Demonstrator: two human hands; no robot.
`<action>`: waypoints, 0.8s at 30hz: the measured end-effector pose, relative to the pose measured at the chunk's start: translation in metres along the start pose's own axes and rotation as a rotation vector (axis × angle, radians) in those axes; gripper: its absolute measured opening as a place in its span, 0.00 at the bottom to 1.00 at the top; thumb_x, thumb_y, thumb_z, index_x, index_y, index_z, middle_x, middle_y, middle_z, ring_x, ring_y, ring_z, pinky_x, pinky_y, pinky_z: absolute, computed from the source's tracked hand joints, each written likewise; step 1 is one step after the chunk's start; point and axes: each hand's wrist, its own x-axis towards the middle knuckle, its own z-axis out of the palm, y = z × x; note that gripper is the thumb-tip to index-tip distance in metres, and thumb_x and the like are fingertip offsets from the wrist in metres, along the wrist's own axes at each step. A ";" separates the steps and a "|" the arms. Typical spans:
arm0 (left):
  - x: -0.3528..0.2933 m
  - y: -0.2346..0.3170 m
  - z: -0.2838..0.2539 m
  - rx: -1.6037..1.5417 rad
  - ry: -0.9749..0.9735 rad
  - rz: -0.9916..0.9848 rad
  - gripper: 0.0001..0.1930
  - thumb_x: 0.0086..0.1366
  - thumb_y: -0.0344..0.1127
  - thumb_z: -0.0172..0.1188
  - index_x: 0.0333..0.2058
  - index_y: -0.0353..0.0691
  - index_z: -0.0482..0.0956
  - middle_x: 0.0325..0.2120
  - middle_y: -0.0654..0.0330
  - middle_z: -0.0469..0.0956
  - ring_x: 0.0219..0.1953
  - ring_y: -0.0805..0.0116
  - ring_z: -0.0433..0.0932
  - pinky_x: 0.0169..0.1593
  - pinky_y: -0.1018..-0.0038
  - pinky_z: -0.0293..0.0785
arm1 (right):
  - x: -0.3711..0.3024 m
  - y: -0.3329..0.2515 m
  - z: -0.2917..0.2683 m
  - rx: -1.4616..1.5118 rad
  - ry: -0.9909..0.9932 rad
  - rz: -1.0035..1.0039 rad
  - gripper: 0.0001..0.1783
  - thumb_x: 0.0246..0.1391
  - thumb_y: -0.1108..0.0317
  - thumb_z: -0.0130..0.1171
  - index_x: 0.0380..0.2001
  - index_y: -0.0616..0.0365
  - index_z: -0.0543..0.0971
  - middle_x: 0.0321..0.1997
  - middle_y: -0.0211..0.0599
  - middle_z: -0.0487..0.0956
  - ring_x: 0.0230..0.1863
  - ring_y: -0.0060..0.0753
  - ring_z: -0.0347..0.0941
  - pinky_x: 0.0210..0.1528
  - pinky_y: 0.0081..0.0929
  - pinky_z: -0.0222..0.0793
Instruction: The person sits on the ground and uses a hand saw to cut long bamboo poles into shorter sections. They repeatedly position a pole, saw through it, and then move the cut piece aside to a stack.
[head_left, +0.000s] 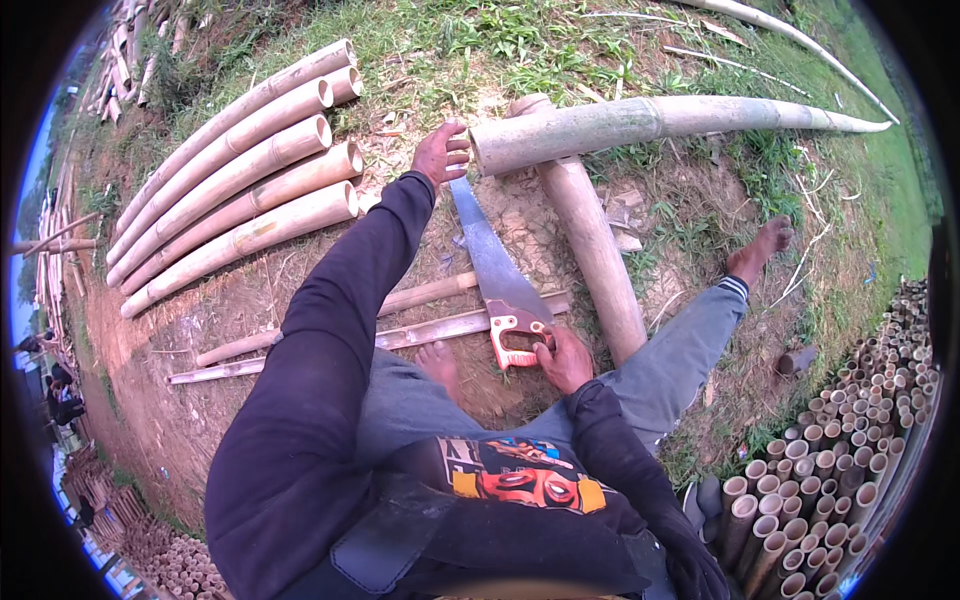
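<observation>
My right hand [567, 361] is closed on the handle of a handsaw [490, 250], whose orange-and-white grip lies toward me. The saw's wide grey blade points away from me and narrows toward my left hand [440, 153]. That hand has its fingers apart, just left of the open cut end of a long bamboo pole [600, 127] and right by the blade's tip. Whether the fingers touch the tip is hard to see. The long pole rests across a thicker bamboo piece [595, 250] that slants along the ground toward my right leg.
Several cut bamboo lengths [255, 155] lie side by side at the left. Split bamboo strips [400, 335] cross the ground near my bare foot [438, 368]. Many upright bamboo tubes [800, 480] are packed at the lower right. Grass [500, 40] and dry scraps cover the ground beyond.
</observation>
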 end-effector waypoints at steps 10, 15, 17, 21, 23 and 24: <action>-0.064 0.049 -0.014 0.922 0.166 0.565 0.17 0.66 0.38 0.61 0.51 0.44 0.87 0.36 0.49 0.88 0.40 0.49 0.87 0.49 0.58 0.83 | 0.017 0.017 0.003 0.119 0.086 -0.052 0.17 0.62 0.66 0.66 0.52 0.62 0.83 0.33 0.47 0.85 0.34 0.43 0.84 0.41 0.42 0.78; -0.183 0.066 -0.067 1.233 -0.312 0.487 0.15 0.64 0.42 0.64 0.46 0.45 0.90 0.39 0.51 0.89 0.44 0.48 0.87 0.52 0.56 0.80 | 0.035 0.027 0.007 0.279 -0.009 -0.043 0.15 0.68 0.64 0.61 0.46 0.65 0.87 0.35 0.43 0.87 0.36 0.33 0.81 0.44 0.34 0.77; -0.235 0.061 -0.090 1.189 -0.341 0.259 0.18 0.65 0.43 0.65 0.51 0.46 0.90 0.42 0.54 0.89 0.47 0.52 0.86 0.53 0.59 0.80 | 0.038 0.030 0.009 0.213 -0.096 0.006 0.16 0.68 0.64 0.61 0.48 0.66 0.87 0.38 0.43 0.88 0.38 0.34 0.82 0.46 0.34 0.77; -0.322 0.049 -0.134 0.753 -0.306 0.038 0.20 0.70 0.46 0.67 0.53 0.39 0.87 0.45 0.57 0.88 0.50 0.65 0.84 0.59 0.66 0.77 | 0.034 0.032 0.010 0.218 -0.025 -0.282 0.16 0.67 0.65 0.60 0.49 0.66 0.86 0.45 0.45 0.88 0.43 0.36 0.82 0.50 0.36 0.77; -0.359 0.036 -0.146 0.534 -0.280 0.076 0.20 0.71 0.45 0.66 0.52 0.36 0.87 0.45 0.58 0.87 0.51 0.66 0.83 0.61 0.67 0.75 | 0.030 0.031 0.009 0.240 -0.011 -0.267 0.16 0.67 0.65 0.60 0.49 0.67 0.86 0.46 0.46 0.88 0.46 0.37 0.82 0.52 0.37 0.76; -0.373 0.030 -0.149 0.422 -0.272 0.103 0.19 0.72 0.44 0.66 0.52 0.35 0.87 0.45 0.58 0.87 0.52 0.67 0.83 0.62 0.67 0.74 | 0.029 0.030 0.008 0.260 -0.040 -0.245 0.16 0.67 0.65 0.60 0.49 0.67 0.86 0.47 0.47 0.88 0.47 0.37 0.83 0.54 0.37 0.76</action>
